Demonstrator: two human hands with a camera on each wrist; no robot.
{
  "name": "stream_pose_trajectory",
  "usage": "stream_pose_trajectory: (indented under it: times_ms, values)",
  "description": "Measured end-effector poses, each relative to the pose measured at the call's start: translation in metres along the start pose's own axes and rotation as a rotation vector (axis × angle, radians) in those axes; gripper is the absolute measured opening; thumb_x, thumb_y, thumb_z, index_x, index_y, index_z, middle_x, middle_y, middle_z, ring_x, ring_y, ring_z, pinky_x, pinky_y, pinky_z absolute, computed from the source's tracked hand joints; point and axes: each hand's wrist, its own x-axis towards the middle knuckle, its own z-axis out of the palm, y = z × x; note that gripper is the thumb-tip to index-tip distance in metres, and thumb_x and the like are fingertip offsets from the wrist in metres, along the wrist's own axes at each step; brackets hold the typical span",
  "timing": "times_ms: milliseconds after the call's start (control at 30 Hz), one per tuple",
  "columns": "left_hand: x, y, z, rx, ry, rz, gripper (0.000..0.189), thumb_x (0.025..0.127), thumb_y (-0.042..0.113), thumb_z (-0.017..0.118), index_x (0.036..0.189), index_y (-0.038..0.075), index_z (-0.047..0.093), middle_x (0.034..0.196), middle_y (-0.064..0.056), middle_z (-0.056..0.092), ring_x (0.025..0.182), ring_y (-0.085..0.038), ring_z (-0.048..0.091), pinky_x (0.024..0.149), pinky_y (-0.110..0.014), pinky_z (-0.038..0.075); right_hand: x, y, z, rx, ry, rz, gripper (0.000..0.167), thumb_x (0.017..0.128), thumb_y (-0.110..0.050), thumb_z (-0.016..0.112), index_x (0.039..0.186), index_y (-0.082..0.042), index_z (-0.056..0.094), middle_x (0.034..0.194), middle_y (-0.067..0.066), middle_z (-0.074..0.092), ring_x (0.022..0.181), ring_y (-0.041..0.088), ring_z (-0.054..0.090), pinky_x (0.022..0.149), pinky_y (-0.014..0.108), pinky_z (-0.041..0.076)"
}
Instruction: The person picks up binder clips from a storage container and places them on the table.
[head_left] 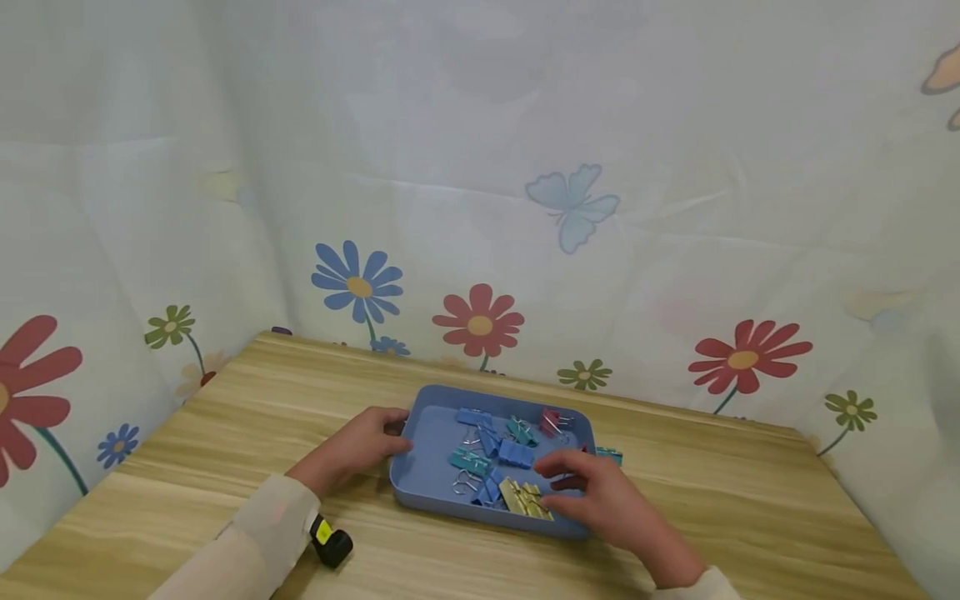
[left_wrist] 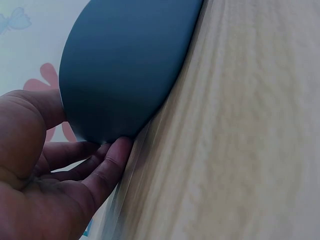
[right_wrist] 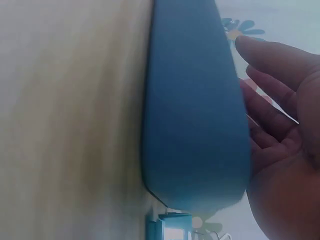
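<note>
A shallow blue tray (head_left: 427,492) sits on the wooden table, with several binder clips inside. At its left end my left hand (head_left: 365,442) grips the wall, thumb over the rim and fingers against the outside, as the left wrist view of the hand (left_wrist: 65,175) also shows. Over the tray's right side hovers my right hand (head_left: 600,496), fingers loosely bent and holding nothing. Closest to its fingertips are a gold binder clip (head_left: 517,497) and a blue binder clip (head_left: 516,453). Teal clips (head_left: 470,461) and a red clip (head_left: 551,422) lie farther off in the tray.
Outside the tray's right end lies a teal binder clip (head_left: 611,455) on the table (head_left: 720,500). A black strap end with a yellow label (head_left: 327,537) hangs at the left sleeve. Behind the table's far edge hangs a flower-printed curtain (head_left: 480,208).
</note>
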Motion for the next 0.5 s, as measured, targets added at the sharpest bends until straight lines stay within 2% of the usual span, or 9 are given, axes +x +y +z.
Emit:
stream_pose_trajectory:
  times_ms: [133, 300, 500]
  values:
    - [0.000, 0.001, 0.001, 0.000, 0.005, -0.019, 0.052, 0.088, 0.007, 0.064, 0.137, -0.004, 0.050, 0.127, -0.014, 0.063, 0.110, -0.022, 0.061, 0.097, -0.041, 0.051, 0.002, -0.002, 0.006, -0.030, -0.017, 0.004, 0.033, 0.084, -0.024, 0.075, 0.112, -0.008, 0.067, 0.111, 0.010, 0.068, 0.104, 0.029, 0.065, 0.086, 0.037, 0.057]
    - [-0.001, 0.003, 0.000, -0.004, 0.007, -0.033, 0.053, 0.088, 0.007, 0.064, 0.138, -0.003, 0.050, 0.128, -0.014, 0.062, 0.112, -0.022, 0.060, 0.098, -0.042, 0.051, 0.003, -0.004, 0.011, -0.068, -0.013, -0.046, 0.032, 0.085, -0.021, 0.074, 0.111, -0.005, 0.067, 0.109, 0.007, 0.069, 0.099, 0.028, 0.068, 0.085, 0.042, 0.057]
    - [-0.001, 0.002, -0.001, -0.004, -0.001, -0.034, 0.053, 0.089, 0.008, 0.064, 0.139, -0.003, 0.049, 0.130, -0.015, 0.061, 0.114, -0.023, 0.060, 0.099, -0.042, 0.050, 0.004, -0.003, 0.015, -0.081, -0.002, -0.063, 0.027, 0.084, -0.020, 0.075, 0.107, -0.007, 0.068, 0.105, 0.005, 0.069, 0.095, 0.024, 0.069, 0.082, 0.040, 0.057]
